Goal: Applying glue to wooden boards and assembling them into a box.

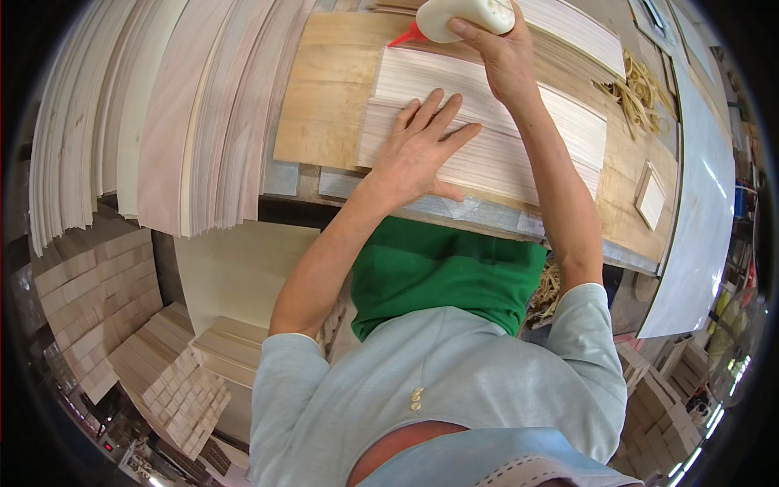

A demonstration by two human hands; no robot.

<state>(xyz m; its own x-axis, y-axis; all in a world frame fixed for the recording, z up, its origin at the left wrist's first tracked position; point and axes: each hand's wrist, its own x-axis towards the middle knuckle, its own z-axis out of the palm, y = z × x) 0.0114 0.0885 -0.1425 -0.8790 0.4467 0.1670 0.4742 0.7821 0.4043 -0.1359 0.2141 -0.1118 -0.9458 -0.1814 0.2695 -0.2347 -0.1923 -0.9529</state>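
Observation:
My right hand (495, 49) grips a white glue bottle (464, 18) with a red nozzle (408, 35). The bottle is tilted, and the nozzle's tip points down and left at the far left corner of a stack of pale wooden strips (519, 134). On those strips my left hand (423, 146) lies flat with its fingers spread. The strips rest side by side on a brown wooden board (320, 97) on the workbench. Whether glue is coming out of the tip cannot be made out.
Tall stacks of thin wooden sheets (187, 122) stand at the left. More strips (580, 36) lie at the far side. To the right are a bundle of tan bands (643, 93), a small wooden piece (651, 196) and a grey sheet surface (702, 187). Stacked wood blocks (101, 300) sit lower left.

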